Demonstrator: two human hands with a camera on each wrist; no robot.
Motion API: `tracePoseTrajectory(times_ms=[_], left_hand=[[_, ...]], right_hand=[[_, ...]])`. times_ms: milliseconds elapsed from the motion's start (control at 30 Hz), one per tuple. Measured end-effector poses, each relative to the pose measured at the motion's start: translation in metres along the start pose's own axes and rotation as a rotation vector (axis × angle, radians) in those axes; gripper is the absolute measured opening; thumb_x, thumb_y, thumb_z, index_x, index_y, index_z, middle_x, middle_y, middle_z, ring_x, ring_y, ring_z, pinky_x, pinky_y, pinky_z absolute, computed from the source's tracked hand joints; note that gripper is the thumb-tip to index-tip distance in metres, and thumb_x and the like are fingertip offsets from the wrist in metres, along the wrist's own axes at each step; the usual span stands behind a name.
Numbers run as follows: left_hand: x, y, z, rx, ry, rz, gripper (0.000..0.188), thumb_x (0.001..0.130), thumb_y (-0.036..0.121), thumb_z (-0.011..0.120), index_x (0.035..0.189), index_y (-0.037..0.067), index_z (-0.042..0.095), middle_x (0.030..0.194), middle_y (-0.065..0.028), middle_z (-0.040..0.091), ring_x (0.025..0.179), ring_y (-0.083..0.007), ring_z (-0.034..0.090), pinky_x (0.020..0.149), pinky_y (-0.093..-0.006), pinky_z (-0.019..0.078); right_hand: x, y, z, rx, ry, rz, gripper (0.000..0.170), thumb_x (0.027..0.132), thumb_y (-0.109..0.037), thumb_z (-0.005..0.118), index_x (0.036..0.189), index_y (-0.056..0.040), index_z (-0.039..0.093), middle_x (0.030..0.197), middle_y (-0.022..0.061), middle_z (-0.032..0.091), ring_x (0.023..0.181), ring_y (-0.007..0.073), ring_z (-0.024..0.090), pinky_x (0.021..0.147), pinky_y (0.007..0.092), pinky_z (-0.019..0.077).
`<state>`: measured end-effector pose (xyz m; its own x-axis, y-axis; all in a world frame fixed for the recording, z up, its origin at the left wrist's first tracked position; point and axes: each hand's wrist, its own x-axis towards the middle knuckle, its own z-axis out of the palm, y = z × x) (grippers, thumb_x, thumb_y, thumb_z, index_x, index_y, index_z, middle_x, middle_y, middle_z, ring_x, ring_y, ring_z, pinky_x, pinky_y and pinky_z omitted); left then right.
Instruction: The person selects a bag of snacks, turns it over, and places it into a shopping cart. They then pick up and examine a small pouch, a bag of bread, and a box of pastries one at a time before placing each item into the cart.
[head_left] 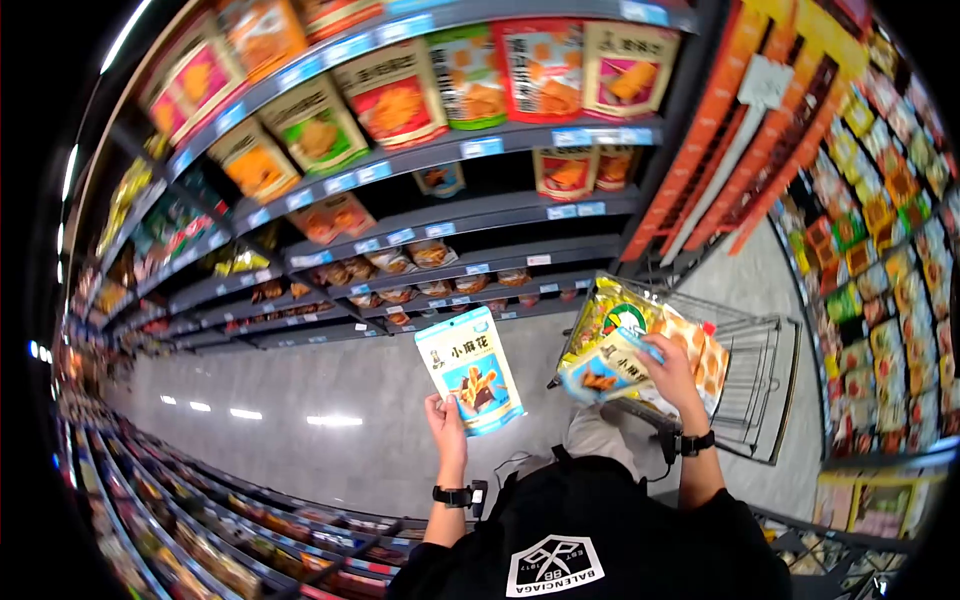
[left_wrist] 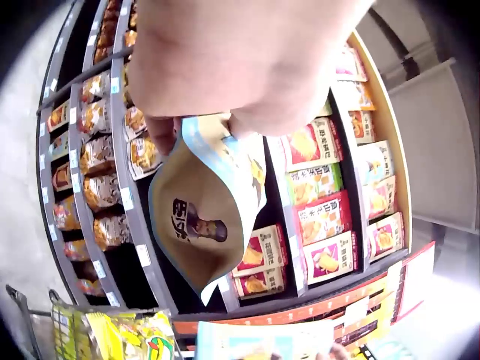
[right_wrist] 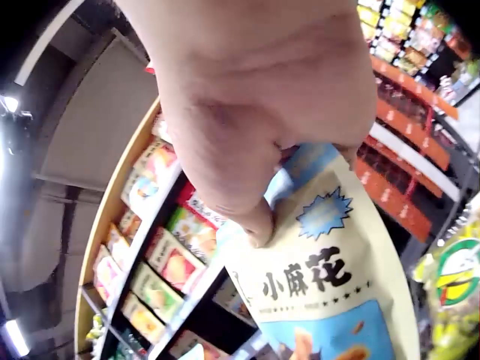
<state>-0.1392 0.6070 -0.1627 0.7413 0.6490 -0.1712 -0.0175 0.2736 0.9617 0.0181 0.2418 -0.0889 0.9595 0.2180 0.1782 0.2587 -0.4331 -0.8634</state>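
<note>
Near the shelves (head_left: 430, 160), the left hand (head_left: 447, 425) grips a blue-and-cream bag (head_left: 472, 372) marked 小麻花; the right hand (head_left: 674, 372) pinches a matching bag (head_left: 604, 366) over the cart (head_left: 757, 385). The black shirt (head_left: 660, 535) reads BALENCIAGA. Only the left wrist view shows the first one's tan base (left_wrist: 196, 196), printed with a figure.

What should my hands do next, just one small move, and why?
Probably lower the pouch in your right hand into the cart: in the head view it overlaps the yellow bag there, while your left hand holds a matching pouch farther off.
</note>
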Motion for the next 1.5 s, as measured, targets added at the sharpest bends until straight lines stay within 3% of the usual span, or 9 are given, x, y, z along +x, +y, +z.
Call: tracePoseTrajectory(times_ms=[300, 433, 700, 800, 900, 1033, 1267, 1433, 1500], left_hand=[[-0.069, 0.047, -0.060, -0.076, -0.139, 0.013, 0.017, 0.104, 0.017, 0.052, 0.113, 0.004, 0.044, 0.099, -0.0107, 0.069, 0.083, -0.0093, 0.062, 0.070, -0.0237, 0.0505], [-0.090, 0.051, -0.072, -0.148, -0.329, -0.099, 0.014, 0.104, 0.014, 0.052, 0.112, 0.005, 0.045, 0.099, -0.0110, 0.070, 0.084, -0.0095, 0.063, 0.072, -0.0238, 0.0507], [-0.126, 0.059, -0.089, -0.276, -0.402, -0.294, 0.035, 0.100, 0.020, 0.059, 0.128, 0.002, 0.048, 0.120, -0.0084, 0.063, 0.109, -0.0124, 0.059, 0.094, -0.0279, 0.0468], [-0.128, 0.076, -0.071, -0.193, -0.474, -0.305, 0.050, 0.093, 0.019, 0.069, 0.133, -0.001, 0.048, 0.123, -0.0075, 0.063, 0.112, -0.0137, 0.059, 0.098, -0.0297, 0.0468], [-0.122, 0.072, -0.061, -0.160, -0.444, -0.375, 0.047, 0.090, 0.014, 0.071, 0.131, 0.000, 0.052, 0.118, -0.0080, 0.066, 0.104, -0.0125, 0.063, 0.090, -0.0286, 0.0515], [-0.116, 0.070, -0.044, -0.162, -0.426, -0.399, 0.046, 0.092, 0.012, 0.069, 0.132, 0.000, 0.050, 0.119, -0.0086, 0.065, 0.104, -0.0123, 0.063, 0.089, -0.0287, 0.0519], [-0.106, 0.048, -0.010, -0.162, -0.204, -0.466, 0.037, 0.096, 0.013, 0.063, 0.128, 0.001, 0.051, 0.116, -0.0092, 0.065, 0.103, -0.0138, 0.064, 0.084, -0.0283, 0.0537], [-0.096, 0.037, 0.001, -0.121, -0.087, -0.376, 0.033, 0.097, 0.014, 0.062, 0.124, 0.000, 0.051, 0.106, -0.0141, 0.067, 0.089, -0.0156, 0.068, 0.074, -0.0290, 0.0561], [-0.093, 0.045, 0.012, -0.102, 0.028, -0.258, 0.030, 0.097, 0.015, 0.061, 0.121, 0.000, 0.050, 0.095, -0.0157, 0.069, 0.076, -0.0151, 0.068, 0.064, -0.0283, 0.0553]], right_hand=[[0.002, -0.175, 0.067, 0.367, -0.570, 0.144, 0.029, 0.081, -0.014, 0.082, 0.101, 0.0030, 0.069, 0.087, 0.0045, 0.070, 0.082, 0.0109, 0.064, 0.072, 0.0252, 0.0510], [-0.003, -0.158, 0.119, 0.305, -0.591, -0.025, 0.028, 0.078, -0.017, 0.084, 0.096, -0.0007, 0.070, 0.126, 0.0073, 0.056, 0.108, 0.0150, 0.057, 0.087, 0.0268, 0.0465], [-0.024, -0.172, 0.150, 0.344, -0.777, 0.073, 0.026, 0.079, -0.017, 0.084, 0.091, -0.0007, 0.067, 0.088, 0.0026, 0.067, 0.085, 0.0081, 0.060, 0.075, 0.0247, 0.0488], [-0.030, -0.165, 0.157, 0.193, -0.779, -0.029, 0.041, 0.076, -0.016, 0.085, 0.107, -0.0007, 0.064, 0.094, 0.0044, 0.068, 0.086, 0.0091, 0.061, 0.075, 0.0244, 0.0496], [-0.038, -0.163, 0.153, 0.348, -0.540, 0.016, 0.086, 0.073, -0.024, 0.088, 0.142, -0.0069, 0.039, 0.110, 0.0095, 0.068, 0.098, 0.0165, 0.065, 0.084, 0.0338, 0.0517], [-0.058, -0.150, 0.135, 0.568, -0.387, 0.386, 0.082, 0.077, -0.014, 0.085, 0.142, -0.0029, 0.036, 0.123, 0.0151, 0.062, 0.112, 0.0211, 0.061, 0.100, 0.0356, 0.0475], [-0.074, -0.101, 0.123, 0.776, -0.585, 0.451, 0.073, 0.077, -0.004, 0.083, 0.137, -0.0015, 0.043, 0.130, 0.0109, 0.058, 0.122, 0.0206, 0.055, 0.104, 0.0366, 0.0459], [-0.078, -0.070, 0.142, 0.758, -0.446, 0.539, 0.052, 0.086, -0.018, 0.079, 0.127, 0.0018, 0.053, 0.105, 0.0126, 0.069, 0.090, 0.0157, 0.070, 0.076, 0.0265, 0.0564], [-0.074, -0.080, 0.142, 0.685, -0.544, 0.521, 0.047, 0.086, -0.021, 0.079, 0.121, 0.0022, 0.059, 0.108, 0.0100, 0.069, 0.095, 0.0137, 0.067, 0.082, 0.0277, 0.0541]])
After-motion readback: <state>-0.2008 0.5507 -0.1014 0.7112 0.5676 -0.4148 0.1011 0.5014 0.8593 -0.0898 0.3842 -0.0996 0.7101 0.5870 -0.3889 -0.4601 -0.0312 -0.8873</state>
